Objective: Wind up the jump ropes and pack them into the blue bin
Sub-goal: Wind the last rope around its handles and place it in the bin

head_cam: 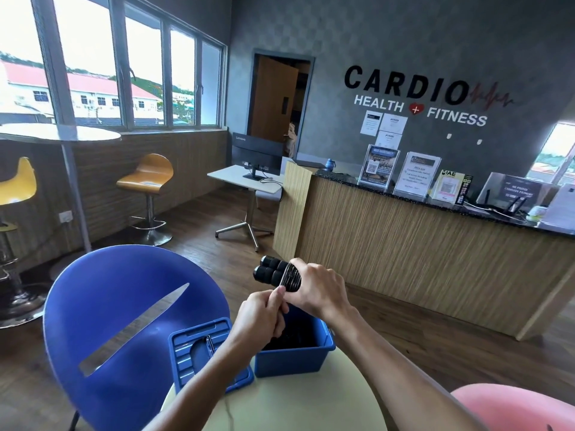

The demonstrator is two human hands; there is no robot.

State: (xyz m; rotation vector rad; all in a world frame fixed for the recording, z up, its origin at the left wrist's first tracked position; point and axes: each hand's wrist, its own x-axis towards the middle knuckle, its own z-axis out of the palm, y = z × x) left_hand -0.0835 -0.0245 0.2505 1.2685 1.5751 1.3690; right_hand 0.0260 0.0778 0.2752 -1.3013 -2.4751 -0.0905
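Both hands (314,287) (259,315) grip a wound jump rope (281,273) above the blue bin (292,359) holding dark ropes.

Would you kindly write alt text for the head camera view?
Right hand grips two black jump rope handles wound with cord while the left hand pinches the cord's end, above an open blue bin on a round table in a gym reception.

The jump rope (281,273) is black, its cord wound in glossy dark coils, above a blue bin (292,357) and matching blue lid (199,353). They sit on a pale cream tabletop (298,402), beside a blue chair (124,306) with a silver stripe. The counter (420,259) shows tan wood grain under a black speckled top.
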